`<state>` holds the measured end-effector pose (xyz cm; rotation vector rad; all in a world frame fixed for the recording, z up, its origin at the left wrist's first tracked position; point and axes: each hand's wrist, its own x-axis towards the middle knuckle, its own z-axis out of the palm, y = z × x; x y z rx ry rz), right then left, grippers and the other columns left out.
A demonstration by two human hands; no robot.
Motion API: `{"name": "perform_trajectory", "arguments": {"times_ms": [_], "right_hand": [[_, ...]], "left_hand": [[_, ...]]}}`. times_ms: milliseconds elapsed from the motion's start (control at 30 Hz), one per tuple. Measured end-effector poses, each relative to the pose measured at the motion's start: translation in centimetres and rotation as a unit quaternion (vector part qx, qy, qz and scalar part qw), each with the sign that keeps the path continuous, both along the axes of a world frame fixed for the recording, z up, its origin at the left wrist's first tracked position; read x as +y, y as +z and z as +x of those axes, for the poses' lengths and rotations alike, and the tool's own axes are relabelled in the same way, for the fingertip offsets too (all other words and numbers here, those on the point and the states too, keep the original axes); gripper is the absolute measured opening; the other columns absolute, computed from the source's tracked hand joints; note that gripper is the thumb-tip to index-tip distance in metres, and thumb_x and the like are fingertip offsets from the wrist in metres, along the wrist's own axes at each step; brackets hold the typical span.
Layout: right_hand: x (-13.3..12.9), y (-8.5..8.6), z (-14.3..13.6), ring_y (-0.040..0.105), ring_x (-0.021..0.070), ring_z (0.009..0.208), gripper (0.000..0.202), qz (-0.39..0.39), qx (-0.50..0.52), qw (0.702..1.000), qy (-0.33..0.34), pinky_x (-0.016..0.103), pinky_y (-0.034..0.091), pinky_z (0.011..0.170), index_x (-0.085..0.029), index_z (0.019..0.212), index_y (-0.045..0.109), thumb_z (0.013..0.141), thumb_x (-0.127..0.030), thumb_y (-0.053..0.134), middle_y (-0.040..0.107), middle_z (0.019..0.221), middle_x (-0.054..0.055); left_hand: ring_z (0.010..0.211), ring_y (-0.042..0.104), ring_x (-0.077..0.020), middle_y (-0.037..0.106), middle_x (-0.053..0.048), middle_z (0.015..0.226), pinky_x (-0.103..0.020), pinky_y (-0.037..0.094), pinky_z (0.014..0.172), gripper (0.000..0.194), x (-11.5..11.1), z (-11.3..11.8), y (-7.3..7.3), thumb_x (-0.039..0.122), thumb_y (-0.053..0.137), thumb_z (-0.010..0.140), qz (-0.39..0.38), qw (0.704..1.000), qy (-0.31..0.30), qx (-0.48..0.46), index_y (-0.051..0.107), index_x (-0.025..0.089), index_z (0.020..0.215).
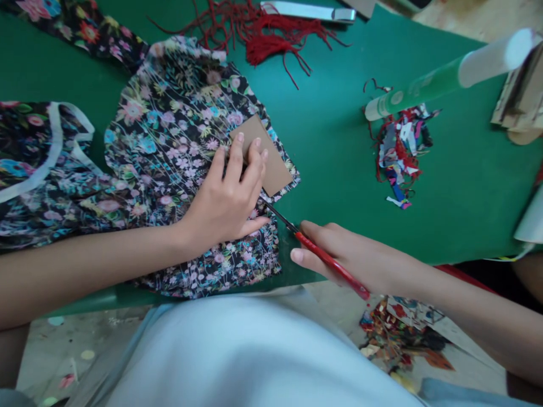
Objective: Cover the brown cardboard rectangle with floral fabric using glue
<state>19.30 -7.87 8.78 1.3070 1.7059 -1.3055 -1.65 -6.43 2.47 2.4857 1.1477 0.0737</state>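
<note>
A floral dark garment (pixel 169 130) is spread over the green table, with a small rectangular piece of brown cardboard (pixel 276 169) resting on its right-hand corner. My left hand (pixel 229 192) lies over the cardboard and cloth, fingertips pressing down and thumb stretched out to the side. In my right hand (pixel 339 249) are red-handled scissors (pixel 324 254), gripped near the pivot. Their dark narrow blades point up-left at the cloth by the cardboard's lower edge, close under my left fingers. The blade tips are partly hidden there.
Red yarn or cord (pixel 271 39) lies at the back beside a metal bar-like tool (pixel 307 11). A green-and-white tube (pixel 436 85) stands over a heap of cloth scraps (pixel 403 147) on the right. Floor scraps (pixel 407 333) lie below the table's front edge.
</note>
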Motion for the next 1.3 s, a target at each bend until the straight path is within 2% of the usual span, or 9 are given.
{"name": "perform_trajectory", "arguments": {"times_ms": [133, 267, 433, 600, 767, 933, 1100, 1300], "right_hand": [[0.1, 0.0, -0.2, 0.042, 0.0105, 0.043, 0.052, -0.023, 0.011, 0.999, -0.031, 0.023, 0.025, 0.047, -0.022, 0.073, 0.041, 0.096, -0.067, 0.033, 0.048, 0.055, -0.001], [0.0, -0.3, -0.1, 0.042, 0.0105, 0.041, 0.051, -0.036, 0.014, 0.998, -0.057, 0.024, 0.025, 0.046, -0.022, 0.072, 0.039, 0.094, -0.069, 0.037, 0.048, 0.053, -0.001], [-0.2, -0.6, -0.1, 0.042, 0.0102, 0.041, 0.049, -0.029, 0.007, 0.997, -0.066, 0.023, 0.025, 0.048, -0.022, 0.072, 0.037, 0.094, -0.066, 0.040, 0.048, 0.053, -0.002], [-0.4, -0.8, -0.2, 0.042, 0.0099, 0.042, 0.048, -0.013, -0.006, 0.998, -0.059, 0.023, 0.026, 0.048, -0.022, 0.073, 0.037, 0.094, -0.065, 0.042, 0.048, 0.055, -0.002], [-0.7, -1.1, 0.2, 0.038, 0.0100, 0.044, 0.051, 0.001, -0.014, 0.999, -0.043, 0.023, 0.027, 0.046, -0.023, 0.073, 0.038, 0.092, -0.070, 0.039, 0.048, 0.057, -0.001], [-0.6, -1.2, 0.5, 0.036, 0.0103, 0.044, 0.055, 0.007, 0.016, 0.999, -0.031, 0.024, 0.027, 0.045, -0.023, 0.072, 0.036, 0.090, -0.075, 0.032, 0.044, 0.055, -0.002], [0.0, -0.9, 0.3, 0.037, 0.0100, 0.046, 0.063, 0.007, 0.045, 0.998, -0.050, 0.025, 0.025, 0.047, -0.022, 0.070, 0.038, 0.086, -0.082, 0.027, 0.044, 0.054, -0.002], [0.5, -0.6, 0.0, 0.036, 0.0075, 0.043, 0.066, -0.023, 0.064, 0.992, -0.104, 0.023, 0.024, 0.044, -0.021, 0.067, 0.039, 0.084, -0.084, 0.029, 0.044, 0.050, -0.003]], "left_hand": [[0.149, 0.017, -0.0500, 0.022, -0.022, 0.163, -0.071, 0.020, 0.116, 0.085, 0.0, -0.2, -0.9, 0.046, 0.044, 0.094, 0.004, 1.000, -0.001, -0.026, 0.007, 0.003, 0.158], [0.149, 0.015, -0.0507, 0.020, -0.024, 0.162, -0.071, 0.020, 0.116, 0.091, 0.1, -0.3, -1.4, 0.050, 0.046, 0.092, 0.005, 1.000, -0.005, -0.018, 0.006, 0.002, 0.158], [0.148, 0.016, -0.0522, 0.020, -0.028, 0.161, -0.070, 0.021, 0.116, 0.095, 0.1, -0.1, -1.0, 0.052, 0.050, 0.090, 0.008, 1.000, -0.009, 0.009, 0.010, -0.004, 0.156], [0.148, 0.017, -0.0519, 0.021, -0.028, 0.161, -0.069, 0.021, 0.116, 0.094, 0.1, 0.0, -0.8, 0.051, 0.051, 0.090, 0.010, 1.000, -0.009, 0.009, 0.010, -0.003, 0.156], [0.148, 0.018, -0.0512, 0.021, -0.027, 0.161, -0.070, 0.022, 0.115, 0.091, 0.1, -0.1, -0.8, 0.049, 0.050, 0.092, 0.009, 1.000, -0.011, 0.003, 0.009, 0.001, 0.157], [0.147, 0.018, -0.0523, 0.020, -0.030, 0.161, -0.069, 0.022, 0.115, 0.093, 0.1, 0.0, -0.8, 0.049, 0.051, 0.091, 0.010, 1.000, -0.012, 0.013, 0.010, -0.004, 0.156], [0.148, 0.018, -0.0520, 0.020, -0.031, 0.160, -0.068, 0.021, 0.116, 0.092, 0.0, 0.1, -0.6, 0.050, 0.050, 0.092, 0.014, 0.999, -0.012, 0.030, 0.012, -0.007, 0.154], [0.148, 0.016, -0.0525, 0.018, -0.031, 0.160, -0.068, 0.020, 0.116, 0.093, 0.1, 0.1, -0.5, 0.050, 0.052, 0.092, 0.003, 0.999, -0.011, 0.030, 0.013, -0.008, 0.154]]}}
